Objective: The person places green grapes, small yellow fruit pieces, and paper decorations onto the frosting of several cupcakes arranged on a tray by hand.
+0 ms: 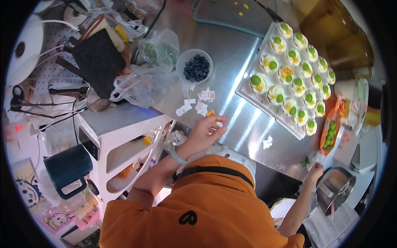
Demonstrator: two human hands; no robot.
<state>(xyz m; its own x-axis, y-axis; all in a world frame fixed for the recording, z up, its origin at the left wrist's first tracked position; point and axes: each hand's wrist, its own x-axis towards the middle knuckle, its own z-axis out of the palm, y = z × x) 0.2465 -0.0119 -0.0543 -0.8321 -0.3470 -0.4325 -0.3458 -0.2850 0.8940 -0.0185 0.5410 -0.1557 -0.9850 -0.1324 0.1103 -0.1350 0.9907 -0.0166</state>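
Observation:
My left hand (pixel 208 129) hovers by the near edge of the steel counter (pixel 229 68), thumb and fingertips apart. A small white piece shows between its fingers, seemingly behind them. Just beyond lie cut-out paper cake toppers (pixel 203 102), some on sticks. My right hand (pixel 315 172) is at the counter's right end with its fingers curled; clear plastic (pixel 314 161) shows beside it, and whether it is gripped is unclear. Nearby are a green herb sprig (pixel 305 161) and an orange bag of green grapes (pixel 329 135).
Cream-topped cupcakes with green grapes fill a white tray (pixel 288 127) at right. Blueberries sit in a white handled container (pixel 180 66). Plastic bags (pixel 145 83), a dark mug (pixel 68 167) and a white shelf unit (pixel 102 133) stand left. A metal bowl (pixel 347 179) is at right.

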